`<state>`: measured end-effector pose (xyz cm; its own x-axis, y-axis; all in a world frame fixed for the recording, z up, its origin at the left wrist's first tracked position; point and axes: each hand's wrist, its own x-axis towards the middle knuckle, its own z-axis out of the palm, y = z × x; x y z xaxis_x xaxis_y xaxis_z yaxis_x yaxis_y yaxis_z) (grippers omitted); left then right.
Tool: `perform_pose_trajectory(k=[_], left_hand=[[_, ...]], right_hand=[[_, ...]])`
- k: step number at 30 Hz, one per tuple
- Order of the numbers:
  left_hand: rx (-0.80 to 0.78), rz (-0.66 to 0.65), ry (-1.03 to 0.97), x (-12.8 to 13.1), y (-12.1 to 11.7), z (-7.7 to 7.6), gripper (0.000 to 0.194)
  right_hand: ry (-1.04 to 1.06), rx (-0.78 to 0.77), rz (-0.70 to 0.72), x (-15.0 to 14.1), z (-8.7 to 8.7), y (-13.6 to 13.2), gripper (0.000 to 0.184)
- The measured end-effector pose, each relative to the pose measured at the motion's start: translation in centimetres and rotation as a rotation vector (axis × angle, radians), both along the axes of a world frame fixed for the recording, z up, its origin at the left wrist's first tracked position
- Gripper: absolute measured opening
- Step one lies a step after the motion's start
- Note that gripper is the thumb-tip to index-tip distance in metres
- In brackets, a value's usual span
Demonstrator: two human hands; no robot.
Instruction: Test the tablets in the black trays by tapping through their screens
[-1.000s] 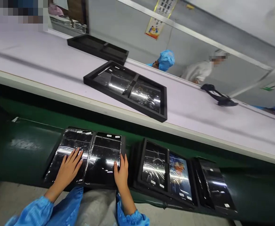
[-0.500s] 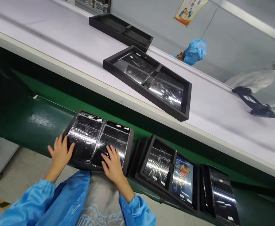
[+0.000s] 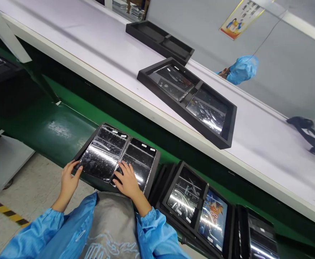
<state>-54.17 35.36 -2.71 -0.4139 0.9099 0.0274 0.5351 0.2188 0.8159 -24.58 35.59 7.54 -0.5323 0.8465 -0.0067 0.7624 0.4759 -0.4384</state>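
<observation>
**Here, a person is handling a black tray (image 3: 153,169) of glossy panels at a green ledge**

A long pale desk (image 3: 65,46) is running diagonally across the tilted view, with the green ledge (image 3: 63,131) running along below it. Two more black trays are lying on the desk: a divided one (image 3: 160,41) further along, and a nearer one (image 3: 228,126) that is carrying shiny panels. A co-worker's blue hair cap (image 3: 242,70) is showing beyond the desk, below a colourful poster (image 3: 240,19) on the wall, and a black strap (image 3: 305,135) is lying near the desk's far right end.

At lower right, further black trays (image 3: 183,172) are standing together just beside the person's tray, one holding a panel with a colourful picture (image 3: 212,219). Blue sleeves (image 3: 30,237) are reaching out over a grey cloth (image 3: 111,226).

The person's tray is sitting directly in front of them against the ledge, its two glossy panels (image 3: 100,153) side by side. The left hand (image 3: 68,183) is curling around the tray's near left edge, though I cannot tell how firmly it is holding. The right hand (image 3: 127,180) is lying open, fingers spread across the right panel, grasping nothing.
</observation>
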Motion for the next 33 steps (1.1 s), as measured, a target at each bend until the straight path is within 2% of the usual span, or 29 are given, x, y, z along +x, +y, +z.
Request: perform_pose_trajectory(k=[7, 15, 23, 33], left_hand=[[0.102, 0.050, -0.063, 0.3, 0.4, -0.2, 0.042], [0.112, 0.106, -0.139, 1.4, 0.4, 0.0, 0.039], [0.123, 0.140, -0.186, 1.5, 0.8, -0.7, 0.038], [0.072, 0.054, -0.326, 1.6, 0.6, -0.6, 0.038]], right_hand=[[-0.091, 0.080, 0.087, 0.1, -0.9, 0.2, 0.036], [-0.111, 0.107, 0.127, -0.1, -1.0, 0.7, 0.033], [-0.114, 0.131, 0.178, -0.2, -1.6, 1.5, 0.028], [-0.104, 0.144, 0.160, -0.1, -1.5, 1.4, 0.027]])
